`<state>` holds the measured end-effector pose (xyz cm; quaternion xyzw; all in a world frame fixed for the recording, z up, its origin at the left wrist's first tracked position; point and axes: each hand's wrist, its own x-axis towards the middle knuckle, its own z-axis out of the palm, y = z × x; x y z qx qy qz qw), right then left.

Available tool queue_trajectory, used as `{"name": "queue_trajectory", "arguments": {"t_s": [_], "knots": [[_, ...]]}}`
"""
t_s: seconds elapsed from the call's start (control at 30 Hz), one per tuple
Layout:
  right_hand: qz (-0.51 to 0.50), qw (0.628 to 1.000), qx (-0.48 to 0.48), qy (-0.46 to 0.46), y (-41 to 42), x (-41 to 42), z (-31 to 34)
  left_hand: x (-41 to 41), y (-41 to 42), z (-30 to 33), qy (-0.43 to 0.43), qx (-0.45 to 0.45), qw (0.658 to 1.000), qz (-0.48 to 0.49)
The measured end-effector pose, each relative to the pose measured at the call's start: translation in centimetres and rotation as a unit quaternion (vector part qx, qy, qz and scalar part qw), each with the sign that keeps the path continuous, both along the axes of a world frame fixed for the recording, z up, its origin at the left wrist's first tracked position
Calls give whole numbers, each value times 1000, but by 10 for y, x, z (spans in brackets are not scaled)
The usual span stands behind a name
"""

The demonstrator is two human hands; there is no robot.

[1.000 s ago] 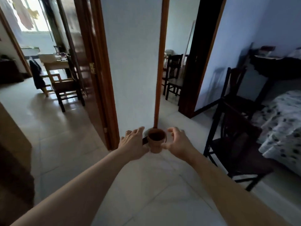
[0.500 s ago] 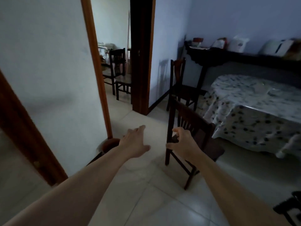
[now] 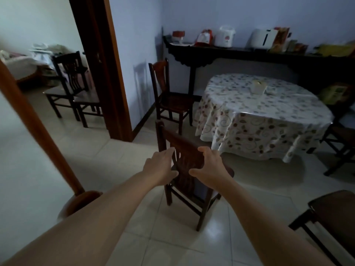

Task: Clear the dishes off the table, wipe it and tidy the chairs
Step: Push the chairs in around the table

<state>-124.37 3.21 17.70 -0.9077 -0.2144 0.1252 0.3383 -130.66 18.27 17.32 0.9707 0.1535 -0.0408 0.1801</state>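
Note:
A dark wooden chair (image 3: 185, 148) stands on the tiled floor straight ahead, its back toward me. My left hand (image 3: 161, 167) and my right hand (image 3: 210, 166) reach out to either side of its backrest with fingers spread and nothing in them; I cannot tell whether they touch the wood. Beyond the chair stands the round table (image 3: 255, 121) under a leaf-patterned cloth. A small pale box (image 3: 258, 87) sits near the table's far side.
A brown pole (image 3: 36, 127) with a round base (image 3: 82, 200) leans at lower left. Other chairs stand by the wall (image 3: 171, 98), in the doorway (image 3: 71, 81), at far right (image 3: 342, 139) and at lower right (image 3: 332, 212). A dark sideboard (image 3: 240, 53) carries appliances.
My hands let go of the brown base of the pole and moved right to the chair's backrest. The view swung right, bringing the table into sight.

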Motion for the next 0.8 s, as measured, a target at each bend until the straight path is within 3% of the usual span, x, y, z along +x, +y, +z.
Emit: {"name": "queue_trajectory", "arguments": {"t_s": [0.3,0.5,0.73,0.8], "knots": [[-24,998,-56,-10,46,90,-27,108,50,-31,14,0,999,-50],[-87,989,-115,-2,90,135,-61,178,105,-66,13,46,987,-152],[-178,949,-255,-57,124,148,-95,240,151,-92,43,86,954,-283],[-196,936,-281,-79,128,149,-107,251,152,-102,11,95,944,-315]]}}
